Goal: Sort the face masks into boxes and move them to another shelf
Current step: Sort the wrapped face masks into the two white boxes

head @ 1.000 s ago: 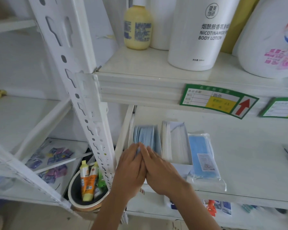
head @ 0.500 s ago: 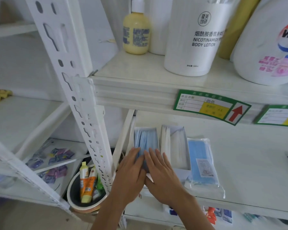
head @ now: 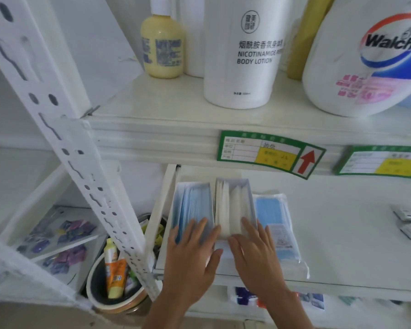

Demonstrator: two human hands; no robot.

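Boxed blue masks (head: pixel 192 205) beside white masks (head: pixel 233 205)

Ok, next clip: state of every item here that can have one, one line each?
Left box of blue face masks: open, nearly full.
Right box of white face masks: open, partly filled.
Clear bag of blue masks: lying flat, unboxed.
Left hand: flat on blue masks.
Right hand: flat on white masks.

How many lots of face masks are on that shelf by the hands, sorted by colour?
Blue masks: 2, the blue masks in the left box and the sealed bag of blue masks
White masks: 1, the white masks in the right box
Total: 3
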